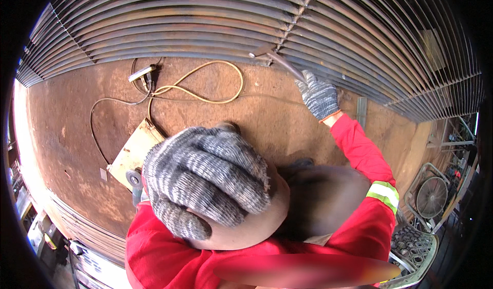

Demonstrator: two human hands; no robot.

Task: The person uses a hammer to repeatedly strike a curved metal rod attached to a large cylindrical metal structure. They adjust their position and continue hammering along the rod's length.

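My right hand [319,95], in a grey knitted glove with an orange cuff, grips the handle of a hammer [287,66]. The hammer's head is at the near edge of the metal bar grating [205,30], beside a cross joint. Close to the camera, my left hand [205,178] wears a matching glove. Its fingers bend over a smooth, rounded, tan-brown thing [275,207] whose kind I cannot make out. A blurred dark brown rounded shape [334,199] lies to its right.
A rust-brown surface [67,135] lies below the grating. On it are a looped yellow cable [226,100], a small device with a pale top [142,73] and a cream box [134,153]. A round fan [432,196] stands at the right beside a patterned metal chair [416,248].
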